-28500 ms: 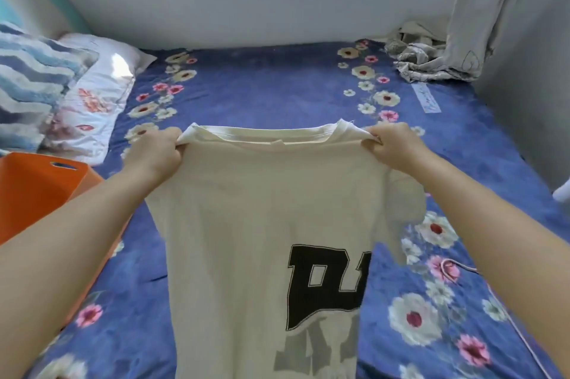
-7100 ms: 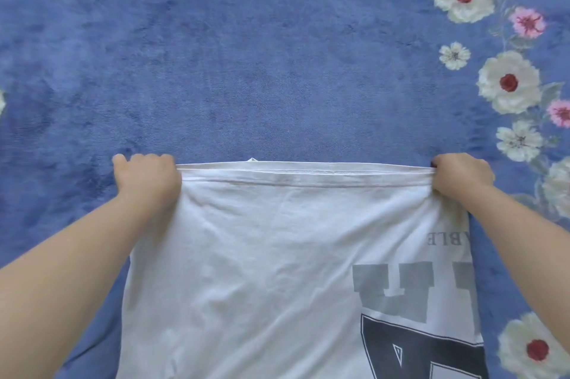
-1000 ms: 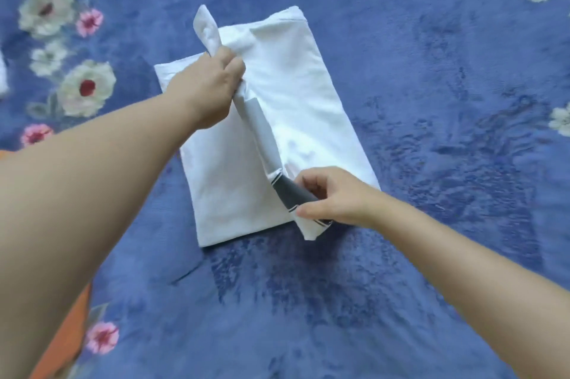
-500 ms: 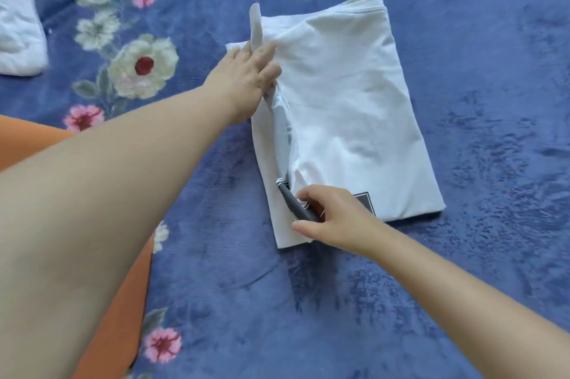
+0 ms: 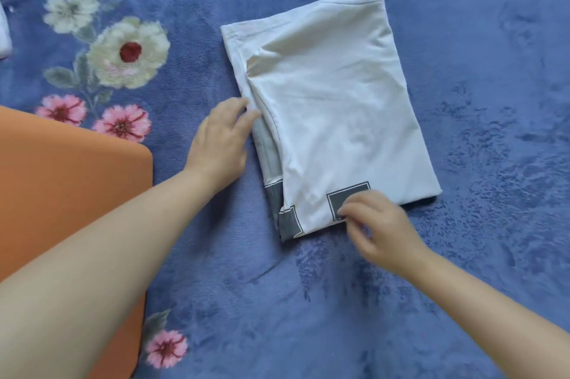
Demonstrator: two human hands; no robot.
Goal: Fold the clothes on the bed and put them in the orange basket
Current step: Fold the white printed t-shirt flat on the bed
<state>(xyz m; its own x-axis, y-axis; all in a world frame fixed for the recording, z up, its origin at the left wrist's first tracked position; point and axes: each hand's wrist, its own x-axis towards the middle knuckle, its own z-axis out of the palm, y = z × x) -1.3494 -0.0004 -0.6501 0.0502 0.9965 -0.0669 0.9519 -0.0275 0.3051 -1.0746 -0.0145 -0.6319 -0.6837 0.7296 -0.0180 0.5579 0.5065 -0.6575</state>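
A folded white T-shirt (image 5: pixel 333 107) is lying as a tilted rectangle on a blue plush bedspread (image 5: pixel 462 255) printed with white and pink flowers, as a person is reaching in with both bare arms from the near edge of the frame. The left hand (image 5: pixel 220 139) is lying beside the shirt's left edge, fingers straight and loosely spread, their tips touching the fabric where a grey underlayer is showing. The right hand (image 5: pixel 374 224) is hovering at the shirt's near edge, fingers loosely curled, its fingertips over the dark printed block at the hem; whether they are pinching the cloth cannot be told through the motion blur. The orange basket (image 5: pixel 71 181) is sitting at the left of the frame, near the shirt but apart from it, partly covered by the left forearm. A scrap of white fabric (image 5: pixel 4 36) is peeking in at the far left edge.
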